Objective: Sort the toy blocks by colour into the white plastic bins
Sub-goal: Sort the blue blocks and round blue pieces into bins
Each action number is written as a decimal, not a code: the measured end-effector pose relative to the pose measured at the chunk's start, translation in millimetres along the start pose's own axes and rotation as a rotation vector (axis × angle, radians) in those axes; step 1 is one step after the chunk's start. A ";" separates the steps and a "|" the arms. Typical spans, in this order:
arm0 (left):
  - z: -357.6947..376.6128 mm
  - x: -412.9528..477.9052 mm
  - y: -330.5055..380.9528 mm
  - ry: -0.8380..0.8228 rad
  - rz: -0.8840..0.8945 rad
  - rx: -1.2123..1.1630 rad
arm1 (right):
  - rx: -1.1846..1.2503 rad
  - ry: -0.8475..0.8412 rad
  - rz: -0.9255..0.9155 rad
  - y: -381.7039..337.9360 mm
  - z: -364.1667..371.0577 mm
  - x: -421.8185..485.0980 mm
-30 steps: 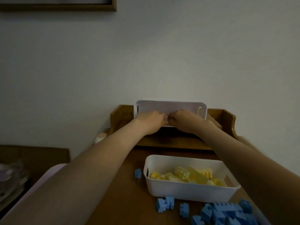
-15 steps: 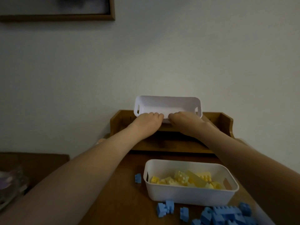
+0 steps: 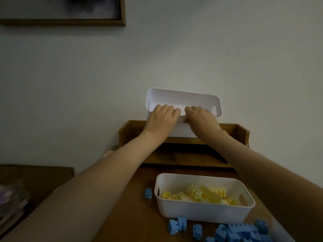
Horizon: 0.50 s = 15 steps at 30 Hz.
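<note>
Hidden parts: the front wall of the empty white bin [image 3: 183, 100] is mostly covered by the two hands; its underside and whether it touches the shelf cannot be told.
Cut off: the blue blocks [image 3: 244, 233] at the bottom right run out of the view, and so does the picture frame [image 3: 70, 21] at the top left.
Hard to make out: the room is dim; a stack of things at the far left [image 3: 10, 201] is blurred and I cannot name them.
Left hand [image 3: 161, 119]: palm down, arm stretched forward, the fingers curled over the near rim of the empty bin, holding it.
Right hand [image 3: 201, 119]: the same pose just beside the left hand, fingers hooked over the same rim and thumb against the front wall; it grips the bin too.
Empty bin: tilted, the opening turned toward the person, at the top of the wooden desk shelf [image 3: 236, 133], close to the wall [image 3: 174, 58].
Second white bin [image 3: 201, 212]: stands upright on the wooden table [image 3: 132, 215], nearer to the person, between the two forearms.
Yellow blocks [image 3: 206, 196]: lie inside this second bin, in a loose pile.
Blue blocks: lie on the table in front of the second bin; one single blue block [image 3: 148, 193] lies just beside its left end.
</note>
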<state>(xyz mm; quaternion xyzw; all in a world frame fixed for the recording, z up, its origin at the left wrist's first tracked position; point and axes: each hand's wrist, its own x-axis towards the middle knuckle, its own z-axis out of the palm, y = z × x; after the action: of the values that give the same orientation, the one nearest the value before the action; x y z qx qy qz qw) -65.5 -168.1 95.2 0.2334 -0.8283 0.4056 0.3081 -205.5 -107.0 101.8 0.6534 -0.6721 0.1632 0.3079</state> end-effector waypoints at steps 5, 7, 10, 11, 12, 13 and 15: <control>-24.5 3.0 -8.9 0.126 -0.094 0.010 | -0.013 0.202 -0.011 3.5 -12.5 -3.3; -38.9 -5.7 -12.0 0.133 -0.114 -0.004 | 0.001 0.201 -0.027 -2.5 -17.7 -8.3; -66.5 -33.4 -13.3 0.035 -0.130 -0.052 | -0.052 0.188 -0.025 -9.3 -27.6 -21.8; -75.9 -45.7 -14.9 -0.008 -0.121 -0.045 | -0.072 0.171 -0.036 -9.6 -31.0 -27.2; -84.1 -58.1 -18.3 -0.089 -0.115 -0.043 | -0.083 0.142 -0.060 -9.0 -34.6 -31.9; -89.5 -72.0 -24.3 -0.150 -0.109 -0.053 | -0.084 0.101 -0.097 -11.1 -38.9 -36.9; -108.8 -96.3 -33.9 -0.219 -0.058 -0.094 | -0.068 0.032 -0.154 -21.2 -47.4 -46.8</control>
<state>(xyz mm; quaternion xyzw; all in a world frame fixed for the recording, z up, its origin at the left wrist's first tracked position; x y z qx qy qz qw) 58.6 -85.3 98.1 0.2856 -0.8680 0.3293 0.2380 -177.3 -43.2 104.5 0.6897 -0.6199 0.1262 0.3522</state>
